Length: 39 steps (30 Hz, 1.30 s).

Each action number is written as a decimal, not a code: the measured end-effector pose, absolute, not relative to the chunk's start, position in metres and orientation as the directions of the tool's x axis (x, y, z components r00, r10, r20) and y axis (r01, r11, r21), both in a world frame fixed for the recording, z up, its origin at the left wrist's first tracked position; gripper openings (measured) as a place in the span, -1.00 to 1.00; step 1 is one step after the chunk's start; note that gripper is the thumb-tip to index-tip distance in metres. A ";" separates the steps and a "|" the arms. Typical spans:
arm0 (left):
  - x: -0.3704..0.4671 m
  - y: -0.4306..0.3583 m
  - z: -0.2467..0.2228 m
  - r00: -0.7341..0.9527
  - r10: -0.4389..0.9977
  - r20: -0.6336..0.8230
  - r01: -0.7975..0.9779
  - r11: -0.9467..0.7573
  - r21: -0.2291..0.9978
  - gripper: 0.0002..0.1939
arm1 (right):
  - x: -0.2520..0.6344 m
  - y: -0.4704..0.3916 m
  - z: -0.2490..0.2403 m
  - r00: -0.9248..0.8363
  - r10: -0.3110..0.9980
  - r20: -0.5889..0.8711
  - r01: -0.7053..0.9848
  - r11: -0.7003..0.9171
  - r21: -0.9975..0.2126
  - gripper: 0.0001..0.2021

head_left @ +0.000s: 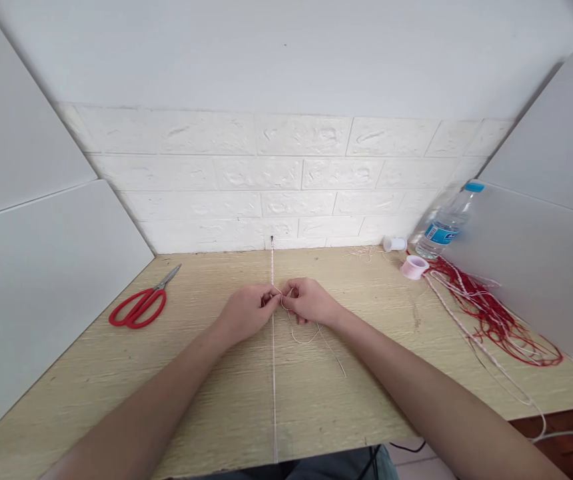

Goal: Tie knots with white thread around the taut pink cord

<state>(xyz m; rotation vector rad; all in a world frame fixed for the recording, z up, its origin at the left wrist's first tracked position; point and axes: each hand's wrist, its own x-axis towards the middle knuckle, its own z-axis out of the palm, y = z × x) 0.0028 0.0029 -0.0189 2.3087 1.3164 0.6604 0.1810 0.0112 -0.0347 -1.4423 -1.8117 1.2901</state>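
A thin pale pink cord runs straight from a dark fixing point at the wall's foot down to the table's front edge. Its upper stretch is a braided cord. My left hand pinches the cord just below the braid, thumb against fingers. Close beside it on the right, my right hand is closed with its fingertips pinching a thin loose thread. That thread loops beneath the right hand, and its ends trail onto the table. The exact crossing of the strands between the fingertips is too small to make out.
Red-handled scissors lie on the left of the wooden table. At the right are a pink thread spool, a white spool, a water bottle and a tangle of red cords. White panels stand on both sides.
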 end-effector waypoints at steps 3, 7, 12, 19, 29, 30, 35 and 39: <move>0.003 0.003 -0.019 0.447 0.871 0.202 0.683 -0.478 0.552 -0.74 | 0.181 0.011 -0.035 -0.328 0.928 -0.174 0.469 0.000 -0.883 -0.82; 0.003 0.002 -0.018 0.439 0.879 0.188 0.690 -0.464 0.556 -0.73 | 0.181 0.010 -0.033 -0.333 0.928 -0.167 0.469 0.009 -0.883 -0.83; 0.003 0.002 -0.017 0.439 0.879 0.185 0.692 -0.462 0.554 -0.74 | 0.180 0.010 -0.031 -0.324 0.931 -0.170 0.479 0.007 -0.878 -0.84; 0.003 0.003 -0.019 0.433 0.881 0.188 0.702 -0.461 0.543 -0.75 | 0.180 0.010 -0.033 -0.333 0.933 -0.137 0.496 0.050 -0.867 -0.85; 0.004 -0.001 -0.018 0.441 0.880 0.178 0.726 -0.467 0.504 -0.76 | 0.180 0.010 -0.034 -0.342 0.933 -0.112 0.498 0.079 -0.864 -0.88; 0.004 -0.001 -0.018 0.440 0.880 0.176 0.731 -0.465 0.499 -0.76 | 0.180 0.010 -0.034 -0.344 0.933 -0.108 0.496 0.084 -0.864 -0.88; 0.004 -0.001 -0.019 0.451 0.876 0.172 0.733 -0.474 0.488 -0.76 | 0.182 0.010 -0.036 -0.360 0.928 -0.092 0.495 0.107 -0.862 -0.88; 0.003 0.000 -0.020 0.451 0.876 0.170 0.738 -0.473 0.481 -0.77 | 0.182 0.009 -0.036 -0.365 0.927 -0.092 0.502 0.112 -0.858 -0.87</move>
